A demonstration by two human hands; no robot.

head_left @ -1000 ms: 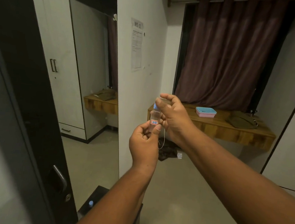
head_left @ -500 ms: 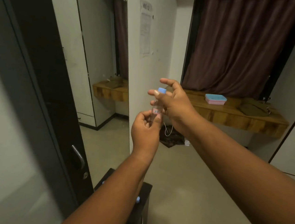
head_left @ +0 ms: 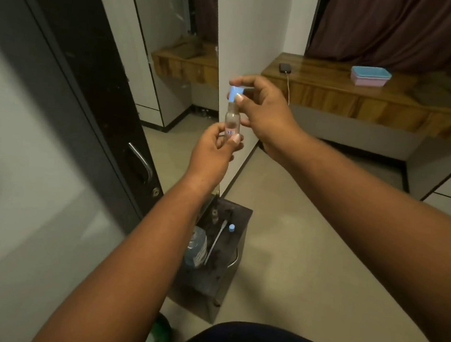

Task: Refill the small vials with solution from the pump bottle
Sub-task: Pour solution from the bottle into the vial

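Observation:
My left hand [head_left: 213, 153] holds a small clear vial [head_left: 232, 121] upright by its base, at chest height; the vial bears a red and white label. My right hand [head_left: 262, 111] pinches the vial's light blue cap [head_left: 235, 93] between thumb and fingers, at the top of the vial's neck. Below, on a small dark stool [head_left: 232, 269], a clear bottle [head_left: 196, 246] lies beside a long pump tube [head_left: 216, 241]. Another vial with a blue cap [head_left: 231, 227] stands there too.
A dark door with a metal handle [head_left: 141, 160] is close on the left. A wooden shelf [head_left: 367, 98] along the far wall carries a phone [head_left: 285, 67] and a blue and pink box [head_left: 370, 75]. A mirror panel and white wall rise straight ahead.
The view has tilted down, bringing the stool and bottle into sight. My right hand has shifted its grip up onto the blue cap; my left hand keeps hold of the vial.

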